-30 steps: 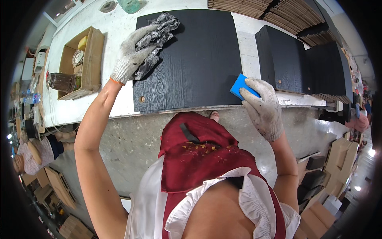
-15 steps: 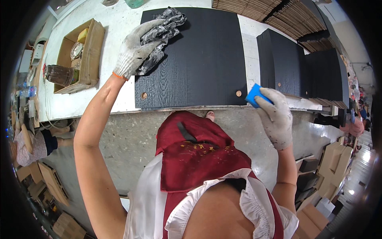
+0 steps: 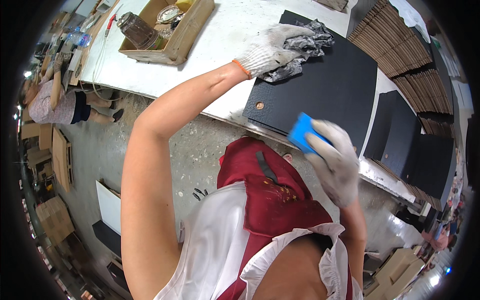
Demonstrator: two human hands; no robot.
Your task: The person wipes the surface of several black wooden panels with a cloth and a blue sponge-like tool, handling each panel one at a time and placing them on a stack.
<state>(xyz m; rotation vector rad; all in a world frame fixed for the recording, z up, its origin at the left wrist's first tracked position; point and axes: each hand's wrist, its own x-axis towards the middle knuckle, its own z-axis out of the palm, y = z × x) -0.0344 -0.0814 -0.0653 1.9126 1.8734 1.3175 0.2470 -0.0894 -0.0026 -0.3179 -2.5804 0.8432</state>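
Observation:
A black wood-grained panel [image 3: 330, 85] lies on the white table, with a small round hole near its front left corner. My left hand [image 3: 267, 52], in a whitish knit glove with an orange cuff, grips a crumpled, black-stained rag [image 3: 312, 42] against the panel's left part. In my right hand [image 3: 334, 162], gloved and smudged grey, is a blue block [image 3: 301, 132] that looks like a sponge or sanding block. It is pinched between thumb and fingers at the panel's front edge; whether it touches the panel I cannot tell.
A cardboard box [image 3: 175, 52] with a dark, stained jar [image 3: 139, 31] stands on the table [image 3: 227, 22] at the left. More black panels [image 3: 392, 127] lie to the right, near stacked brown corrugated cardboard [image 3: 395, 40]. Another person [image 3: 55, 102] stands at the far left.
The whole view has turned, so table and panel now sit slanted and farther right. Both hands keep their hold; the blue block has come to the panel's front edge, its hand slightly blurred.

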